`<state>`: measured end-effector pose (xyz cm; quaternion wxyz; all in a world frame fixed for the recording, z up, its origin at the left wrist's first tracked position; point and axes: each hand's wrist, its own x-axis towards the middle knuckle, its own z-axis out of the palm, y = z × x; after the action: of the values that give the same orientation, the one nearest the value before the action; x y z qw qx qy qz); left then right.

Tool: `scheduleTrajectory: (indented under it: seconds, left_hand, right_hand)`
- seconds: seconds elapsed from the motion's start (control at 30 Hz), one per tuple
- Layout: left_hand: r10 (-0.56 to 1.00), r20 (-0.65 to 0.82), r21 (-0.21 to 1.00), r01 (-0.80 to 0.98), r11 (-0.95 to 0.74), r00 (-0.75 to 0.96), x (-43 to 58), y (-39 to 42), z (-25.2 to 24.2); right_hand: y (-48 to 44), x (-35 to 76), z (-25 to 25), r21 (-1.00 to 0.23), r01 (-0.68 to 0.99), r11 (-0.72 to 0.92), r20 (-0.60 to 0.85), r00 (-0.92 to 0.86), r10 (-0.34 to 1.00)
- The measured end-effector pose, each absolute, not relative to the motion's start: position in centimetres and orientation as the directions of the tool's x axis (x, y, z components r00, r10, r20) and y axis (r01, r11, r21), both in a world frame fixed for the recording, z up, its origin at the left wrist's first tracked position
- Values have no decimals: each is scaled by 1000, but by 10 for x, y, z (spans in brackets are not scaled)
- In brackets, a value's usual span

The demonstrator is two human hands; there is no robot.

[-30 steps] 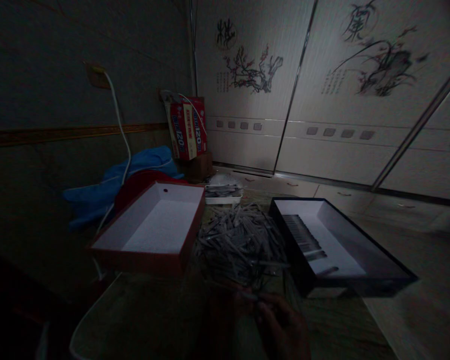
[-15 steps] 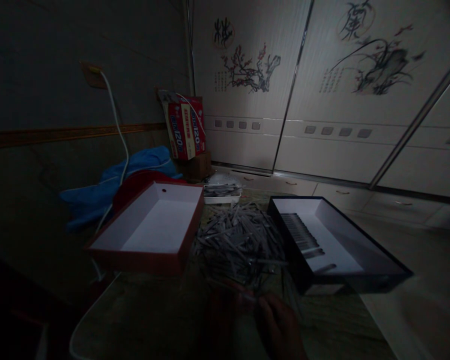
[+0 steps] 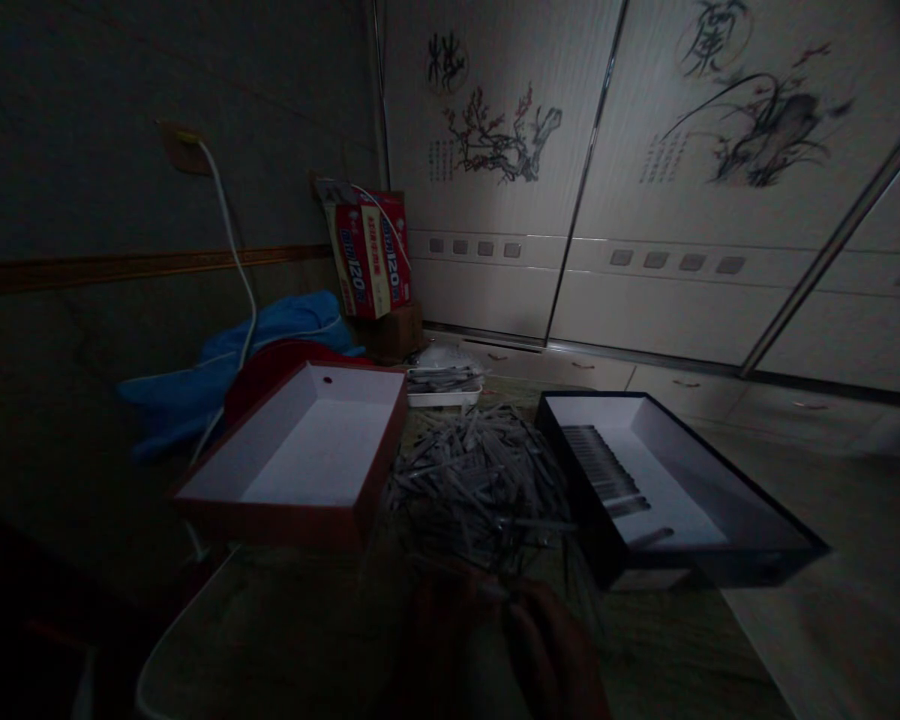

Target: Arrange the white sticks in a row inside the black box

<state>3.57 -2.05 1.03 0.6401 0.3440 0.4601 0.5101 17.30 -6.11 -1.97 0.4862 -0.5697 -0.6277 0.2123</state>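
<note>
Beside the heap of slim, greyish, see-through strips, only the fingers have shifted; the row of thin dark sticks in the black, white-lined box right of the heap is unchanged, so handling continues. Just nearer than the heap, the right hand, curled inward, seemingly pinches a small pale piece; the left hand meets it, its grip too dark to tell.

It's murky in here: the pale wardrobe doors hold most of the faint light, thin glints run along their metal trim, the left hand sinks almost into black, and the right hand looks soft-edged
</note>
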Motion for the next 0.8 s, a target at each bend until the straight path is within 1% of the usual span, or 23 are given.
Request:
scheduleTrajectory:
  seconds: [0.07,0.13,0.23,0.27,0.33,0.43,0.47,0.57,0.67,0.73,0.8]
  left_hand:
    - [970,-235,917,-318,240,55,36,-22,7]
    - [968,-229,921,-299,249,98,35,-21,1]
    - [967,-194,932,-276,234,163,35,-18,-12]
    - [969,-189,935,-272,226,157,34,-17,-16]
    - [970,-214,928,-289,237,112,33,-15,-20]
    - [964,-254,903,-336,267,82,32,-14,-18]
    - [964,-250,901,-341,267,95,32,-15,-16]
    - [966,-218,919,-304,252,141,33,-18,-10]
    - [969,-210,925,-293,240,130,34,-20,-7]
    - [971,-224,928,-286,239,83,35,-20,-5]
    - [972,-232,938,-254,235,43,35,-20,-2]
  right_hand:
    - [-61,175,-26,-789,545,284,395,95,914]
    - [-63,176,-34,-755,586,293,423,95,901]
    - [-68,174,-44,-692,673,262,498,183,847]
    - [-69,173,-46,-683,689,243,514,216,830]
    - [-70,170,-45,-712,675,193,472,257,843]
    - [-65,166,-38,-799,589,121,322,250,913]
    - [-64,165,-35,-814,570,114,296,238,925]
    - [-61,165,-30,-814,557,168,320,188,929]
    - [-62,166,-29,-805,571,162,346,229,910]
    - [-62,167,-29,-811,571,127,304,227,925]
    - [-62,167,-29,-819,566,98,244,188,951]
